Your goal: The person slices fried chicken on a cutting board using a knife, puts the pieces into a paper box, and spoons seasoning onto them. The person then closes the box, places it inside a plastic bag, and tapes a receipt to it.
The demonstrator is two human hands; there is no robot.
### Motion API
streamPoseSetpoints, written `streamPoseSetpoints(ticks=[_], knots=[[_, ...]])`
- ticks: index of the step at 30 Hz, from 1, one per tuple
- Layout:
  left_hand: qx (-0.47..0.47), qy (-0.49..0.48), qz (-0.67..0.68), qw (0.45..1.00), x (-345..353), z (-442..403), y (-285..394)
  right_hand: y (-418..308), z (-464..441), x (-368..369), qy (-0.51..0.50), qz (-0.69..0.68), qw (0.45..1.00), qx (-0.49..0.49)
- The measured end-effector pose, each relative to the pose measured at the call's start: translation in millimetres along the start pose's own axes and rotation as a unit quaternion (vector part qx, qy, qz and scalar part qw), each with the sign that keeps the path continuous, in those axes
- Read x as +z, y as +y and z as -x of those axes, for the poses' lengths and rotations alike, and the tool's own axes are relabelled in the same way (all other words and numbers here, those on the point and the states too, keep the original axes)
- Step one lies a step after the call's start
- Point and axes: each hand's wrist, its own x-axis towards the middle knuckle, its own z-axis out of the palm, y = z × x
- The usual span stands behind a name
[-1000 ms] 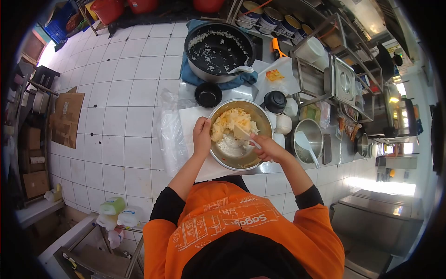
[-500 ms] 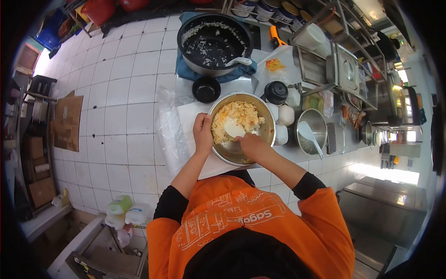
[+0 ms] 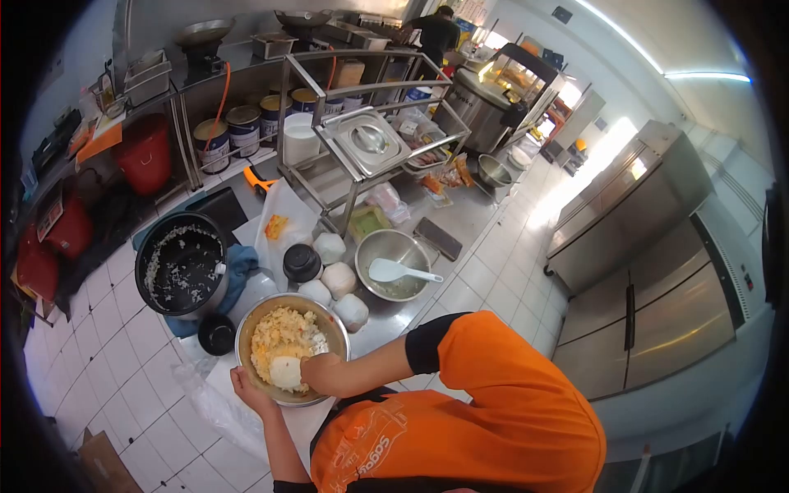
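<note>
A steel mixing bowl (image 3: 337,335) holds yellowish rice (image 3: 278,330) with orange bits and a whiter patch at its right side. My left hand (image 3: 252,391) grips the bowl's near left rim. Inside the bowl, my right hand (image 3: 322,375) is closed round the handle of a white rice paddle (image 3: 286,373), whose blade rests against the rice. Its handle is hidden by my fingers. Just beyond the bowl stand a small black bowl (image 3: 217,334) and several round, white-wrapped balls (image 3: 339,280), with a black cup-shaped thing (image 3: 302,263) beside them.
A black pot (image 3: 182,263) with rice stuck inside sits at the left on blue cloth. To the right, another steel bowl (image 3: 385,283) carries a white spatula (image 3: 404,270). A metal rack (image 3: 353,168) rises behind. Far back, a person (image 3: 436,37) stands at the counter.
My view has swung up and to the right, bringing the fridges and back counter in. The paddle has shifted toward the bowl's near side; both hands keep their hold.
</note>
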Motion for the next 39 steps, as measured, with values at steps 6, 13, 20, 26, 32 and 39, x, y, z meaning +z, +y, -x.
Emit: streamPoseSetpoints(ticks=[6,13,20,26,32,39], knots=[[0.006,-0.002,-0.01,1.0,0.7,2.6,0.5,-8.3,-21.6,-2.5,-0.103,0.162,0.98,-0.045],[0.016,0.009,-0.008,1.0,5.8,8.9,13.4,5.7,-7.4,-75.7,0.051,0.104,0.986,-0.123],[0.002,0.026,-0.003,1.0,4.4,6.7,6.4,8.4,-32.9,-5.4,0.109,0.1,0.988,-0.044],[-0.006,0.032,0.003,0.999,9.8,10.9,17.7,27.1,-32.6,-37.8,0.109,0.053,0.982,-0.145],[-0.002,0.042,-0.013,0.999,7.2,9.2,11.5,35.4,24.0,-96.7,-0.076,0.17,0.976,-0.115],[0.012,0.021,-0.028,0.999,3.2,5.5,7.4,16.5,3.1,-13.9,0.044,-0.111,0.99,-0.08]])
